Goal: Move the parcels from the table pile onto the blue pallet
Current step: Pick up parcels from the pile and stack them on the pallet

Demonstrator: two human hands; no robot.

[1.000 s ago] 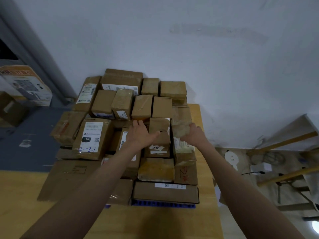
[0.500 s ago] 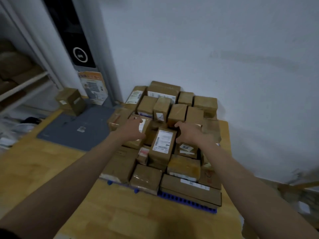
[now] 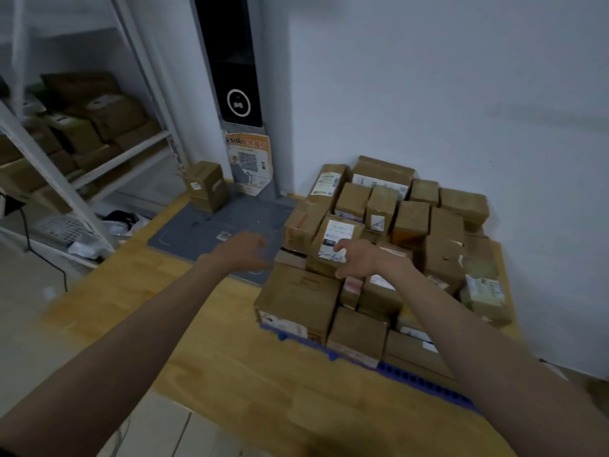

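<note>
pulling off the stacked parcels on the blue pallet, left hand and right hand are now loosely spread, holding nothing; likely turning for another box.

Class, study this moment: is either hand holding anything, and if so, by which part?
Nothing is held. The left hand hangs open over the grey mat; the right hand, fingers loose, is at the labelled parcel, gripping nothing.

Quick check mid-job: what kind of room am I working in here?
Most likely a parcel pickup or sorting room: labelled cardboard parcels stacked on a blue pallet, more boxes on white metal shelving, and a scanner kiosk by the wall.
</note>
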